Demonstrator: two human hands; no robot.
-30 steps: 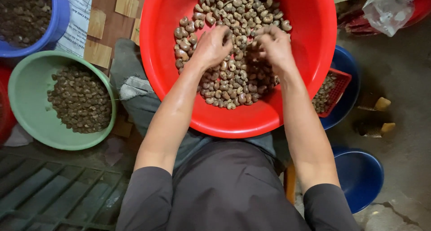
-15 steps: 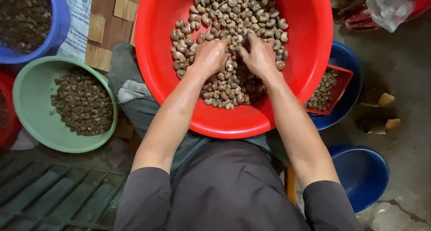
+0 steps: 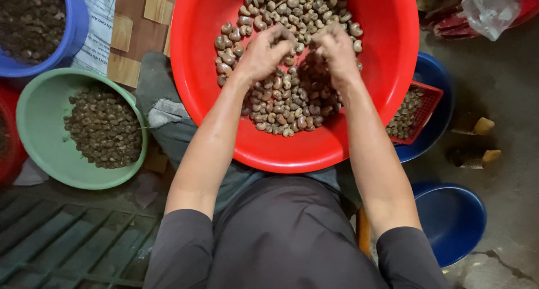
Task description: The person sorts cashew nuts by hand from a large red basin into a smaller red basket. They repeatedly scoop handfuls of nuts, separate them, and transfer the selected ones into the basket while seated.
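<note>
Hovering at the frame's upper middle, left hand [image 3: 263, 54] and right hand [image 3: 336, 49] are pinching nuts [image 3: 286, 106] (fingers curled closed) over the red basin [image 3: 196, 92].

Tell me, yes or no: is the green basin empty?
No: the green basin holds a heap of small dark nuts.

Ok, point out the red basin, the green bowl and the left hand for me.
red basin [image 3: 205, 70], head view, bare inner wall on its left side.
green bowl [image 3: 42, 106], head view, bare inner wall left of the nuts.
left hand [image 3: 263, 53], head view, back of the hand.
</note>
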